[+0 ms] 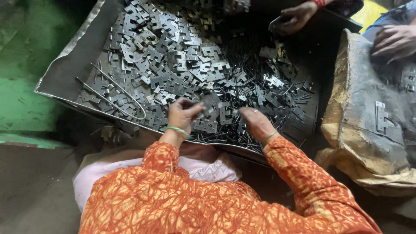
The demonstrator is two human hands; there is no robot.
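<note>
Left hand point(183, 113) pinching a small notched metal plate point(211, 113), right hand point(255, 122) curled down fingering the thin pins point(242, 134), both working the near edge of the tray point(65, 73), another person's hand point(294, 18) reaching in beyond.

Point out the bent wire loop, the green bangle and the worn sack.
bent wire loop point(130, 100), head view, on its long upper strand.
green bangle point(176, 129), head view, on the band at the left wrist.
worn sack point(359, 147), head view, on its tan side.
</note>
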